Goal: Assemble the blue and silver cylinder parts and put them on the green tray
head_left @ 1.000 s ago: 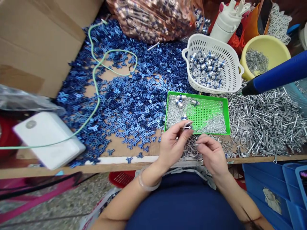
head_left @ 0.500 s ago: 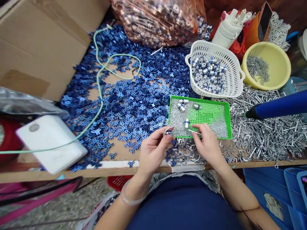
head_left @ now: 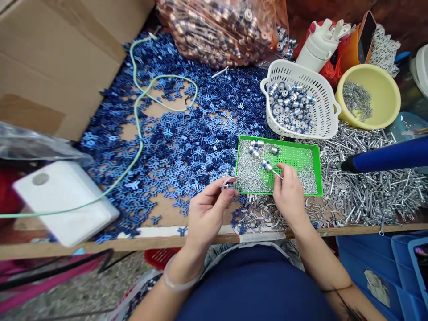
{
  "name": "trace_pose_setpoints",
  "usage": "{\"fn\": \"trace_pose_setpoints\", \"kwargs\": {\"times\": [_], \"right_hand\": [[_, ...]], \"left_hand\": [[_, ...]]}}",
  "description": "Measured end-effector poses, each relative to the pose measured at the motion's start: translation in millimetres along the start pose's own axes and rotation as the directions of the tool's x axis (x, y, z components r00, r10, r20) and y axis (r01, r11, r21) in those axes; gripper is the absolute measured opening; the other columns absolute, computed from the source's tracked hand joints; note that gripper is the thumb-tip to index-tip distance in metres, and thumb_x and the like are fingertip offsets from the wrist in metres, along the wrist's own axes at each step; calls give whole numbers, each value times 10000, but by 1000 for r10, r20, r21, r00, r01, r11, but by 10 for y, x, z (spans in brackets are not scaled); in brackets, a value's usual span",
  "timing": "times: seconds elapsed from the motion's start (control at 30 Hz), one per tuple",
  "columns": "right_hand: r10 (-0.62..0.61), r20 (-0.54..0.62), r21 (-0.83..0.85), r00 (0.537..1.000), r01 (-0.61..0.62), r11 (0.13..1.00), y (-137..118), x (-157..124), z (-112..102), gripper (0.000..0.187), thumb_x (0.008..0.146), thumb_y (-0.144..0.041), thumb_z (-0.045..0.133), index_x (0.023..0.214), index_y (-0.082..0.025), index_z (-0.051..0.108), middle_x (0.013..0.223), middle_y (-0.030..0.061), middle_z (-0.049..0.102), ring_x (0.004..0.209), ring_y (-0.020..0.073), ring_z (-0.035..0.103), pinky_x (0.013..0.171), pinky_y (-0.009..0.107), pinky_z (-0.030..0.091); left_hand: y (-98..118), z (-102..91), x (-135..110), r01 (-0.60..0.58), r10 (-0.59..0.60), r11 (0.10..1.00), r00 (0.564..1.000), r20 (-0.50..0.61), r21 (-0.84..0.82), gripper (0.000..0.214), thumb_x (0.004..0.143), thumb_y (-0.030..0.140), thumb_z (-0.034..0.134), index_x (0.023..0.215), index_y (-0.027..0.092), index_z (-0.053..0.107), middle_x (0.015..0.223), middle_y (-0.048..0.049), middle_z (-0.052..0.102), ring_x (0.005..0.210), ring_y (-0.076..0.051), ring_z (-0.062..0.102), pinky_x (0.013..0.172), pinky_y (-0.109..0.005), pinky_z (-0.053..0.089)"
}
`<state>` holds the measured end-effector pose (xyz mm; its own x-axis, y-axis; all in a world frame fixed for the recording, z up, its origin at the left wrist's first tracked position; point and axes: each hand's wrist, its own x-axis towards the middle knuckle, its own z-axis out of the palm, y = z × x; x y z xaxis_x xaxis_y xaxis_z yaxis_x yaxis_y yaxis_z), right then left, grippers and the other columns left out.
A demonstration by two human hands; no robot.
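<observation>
My left hand [head_left: 209, 207] is closed, thumb and fingers pinching a small metal-and-blue part [head_left: 229, 185] at the left edge of the green tray [head_left: 321, 178]. The fingers hide most of that part. My right hand [head_left: 289, 194] pinches a thin metal rod [head_left: 277, 173] over the tray. At the rod's far end is a silver cylinder with a blue band [head_left: 266, 165], tilted; whether the rod sits inside it I cannot tell. Several similar cylinders [head_left: 257, 143] lie at the tray's back left, among tiny silver pieces [head_left: 249, 174].
Blue three-armed pieces [head_left: 187, 147] cover the table's left. A white basket [head_left: 329, 100] of cylinders and a yellow bowl [head_left: 388, 98] stand behind the tray. Long metal pins [head_left: 368, 196] are heaped right, below a blue tube [head_left: 391, 155]. A green cord [head_left: 137, 111] crosses the left side.
The upright cylinder in the tray has tipped over and shifted slightly right, with the rod's end now at it. My right hand has turned and moved a little right. The left keeps its pinch.
</observation>
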<state>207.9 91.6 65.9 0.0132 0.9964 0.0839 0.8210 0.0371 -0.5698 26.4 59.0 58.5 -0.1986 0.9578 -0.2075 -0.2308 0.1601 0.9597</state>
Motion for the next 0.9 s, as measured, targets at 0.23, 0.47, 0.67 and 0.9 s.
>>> {"fn": "trace_pose_setpoints", "kwargs": {"times": [0.23,0.47,0.67,0.9], "right_hand": [[-39,109,-16,993,41,999,0,137,90,364,900,-255,399,1241,-158,482,959,122,509,854,242,507,732,407,416],[70,194,428,978,-149,892,-19,132,-99,210,870,-364,505,991,-223,602,862,39,499,763,167,501,687,336,439],[-128,320,654,939,-121,747,-387,-237,-456,160,915,-302,439,1063,-276,495,910,26,480,807,151,488,687,291,450],[-286,117,449,951,207,869,-562,-370,-433,289,892,-140,418,1147,-273,398,996,57,417,913,183,476,756,341,465]], "left_hand": [[27,13,8,13,-12,1000,1000,-20,24,277,727,350,717,954,191,717,685,-33,695,562,-105,572,528,-217,482],[73,42,17,50,-36,989,994,107,-140,228,691,354,749,889,242,739,674,-25,684,569,-107,582,564,-235,505],[183,174,31,101,-8,937,963,269,-333,211,676,430,744,815,272,747,734,-26,630,628,-113,555,579,-242,477],[191,178,-24,-142,193,971,943,273,-195,187,764,365,681,921,277,730,830,-51,629,783,-164,562,711,-288,478]]}}
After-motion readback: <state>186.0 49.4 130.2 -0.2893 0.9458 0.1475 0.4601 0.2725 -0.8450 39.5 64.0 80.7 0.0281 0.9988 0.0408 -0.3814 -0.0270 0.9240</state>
